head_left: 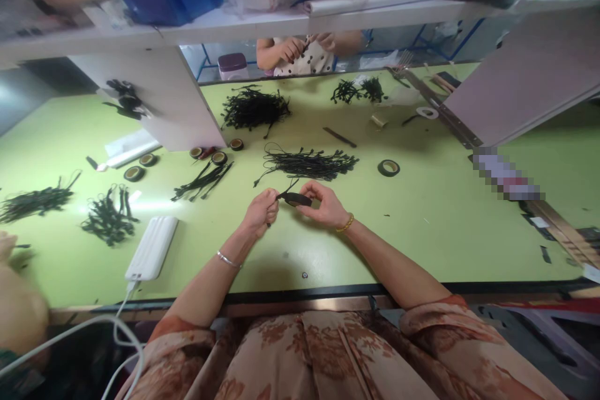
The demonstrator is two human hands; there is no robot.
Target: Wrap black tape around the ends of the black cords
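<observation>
Over the green table, my left hand (262,209) is closed round a black cable (288,187), one end poking out below the fist. My right hand (327,205) grips a roll of black tape (299,199) between thumb and fingers, its edge close against the cable. Whether a strip of tape joins the two is too small to tell. Just beyond my hands lies a bundle of black cables (314,164). To the right of that bundle another roll of black tape (389,167) lies flat.
A white power bank (152,249) with a plugged-in cord lies left. More cable piles (255,109) and tape rolls (219,158) are spread about. Upright panels (154,100) support an overhead shelf (281,24). A person (300,56) works opposite; another person's arm (19,300) is at left.
</observation>
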